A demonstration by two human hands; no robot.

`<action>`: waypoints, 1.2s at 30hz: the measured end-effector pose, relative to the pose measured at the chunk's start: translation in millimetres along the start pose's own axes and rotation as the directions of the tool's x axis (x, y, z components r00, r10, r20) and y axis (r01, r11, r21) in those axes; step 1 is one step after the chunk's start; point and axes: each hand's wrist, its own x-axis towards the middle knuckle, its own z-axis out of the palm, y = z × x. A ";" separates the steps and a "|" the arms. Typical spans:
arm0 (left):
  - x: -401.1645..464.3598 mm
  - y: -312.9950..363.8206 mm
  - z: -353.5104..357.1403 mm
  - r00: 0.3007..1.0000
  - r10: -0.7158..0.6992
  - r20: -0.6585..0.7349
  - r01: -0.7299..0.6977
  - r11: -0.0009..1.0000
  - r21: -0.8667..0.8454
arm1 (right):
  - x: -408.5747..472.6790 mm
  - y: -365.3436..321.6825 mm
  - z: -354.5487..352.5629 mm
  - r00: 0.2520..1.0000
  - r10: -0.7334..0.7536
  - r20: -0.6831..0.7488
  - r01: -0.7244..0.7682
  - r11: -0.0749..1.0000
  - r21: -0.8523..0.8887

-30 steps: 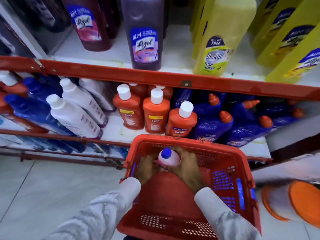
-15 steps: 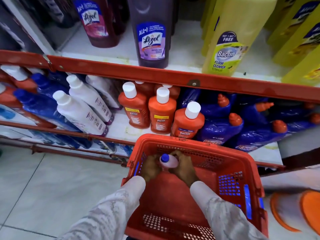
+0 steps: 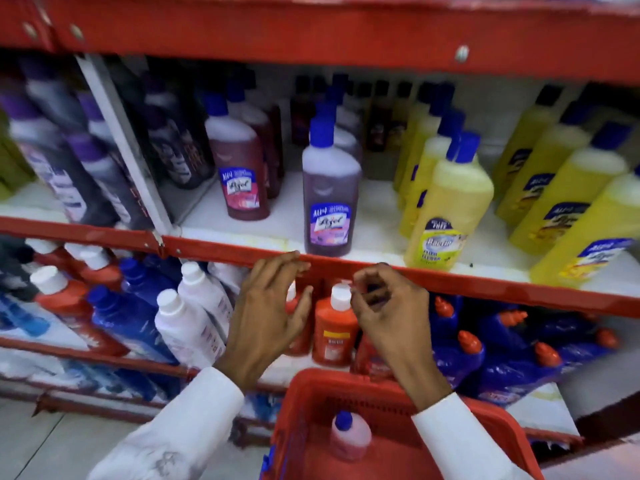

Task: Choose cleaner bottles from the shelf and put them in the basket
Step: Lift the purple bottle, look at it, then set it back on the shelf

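Note:
A red basket [image 3: 298, 403] sits at the bottom centre with one pink, blue-capped cleaner bottle [image 3: 348, 439] standing in it. My left hand [image 3: 266, 317] is raised in front of the lower shelf, fingers spread, holding nothing. My right hand [image 3: 388, 313] hovers beside it, fingers loosely curled and empty, near the white cap of an orange bottle [image 3: 334, 330]. On the shelf above stand a purple Lizol bottle [image 3: 329, 199], a dark red Lizol bottle [image 3: 239, 168] and a yellow floor-cleaner bottle [image 3: 446, 216].
Red shelf rail [image 3: 450, 282] runs just above both hands. White bottles [image 3: 187, 327] and blue bottles [image 3: 128, 313] lean on the lower left; blue bottles with orange caps [image 3: 512, 348] lie on the lower right. More yellow bottles [image 3: 561, 192] stand at the right. Tiled floor [image 3: 52, 445] is lower left.
Both hands let go of the pink bottle in the basket and rose to the lower shelf front. The view tilted up, showing the middle shelf.

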 end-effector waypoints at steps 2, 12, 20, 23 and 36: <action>18.0 -9.4 -6.8 1.000 -0.008 -0.026 0.009 0.999 0.032 | 19.1 -22.5 7.7 0.983 -0.099 -0.153 0.094 0.995 -0.040; 30.2 -51.8 12.2 0.982 -0.101 0.162 0.065 0.975 0.211 | 94.2 -69.2 86.7 0.937 0.093 -0.338 -0.094 0.995 0.013; 27.6 -57.4 12.4 0.977 -0.091 0.191 0.064 0.988 0.142 | 114.7 -69.4 51.4 0.962 0.222 -0.159 -0.071 0.764 0.641; 28.4 -57.8 14.3 0.977 -0.098 0.191 0.076 0.990 0.118 | 110.6 -77.6 21.3 0.998 0.049 0.043 -0.058 0.360 0.931; 29.4 -58.8 15.8 0.985 -0.094 0.147 0.080 0.991 0.104 | 82.4 -113.1 -36.3 0.804 -0.503 0.317 -0.351 0.029 0.936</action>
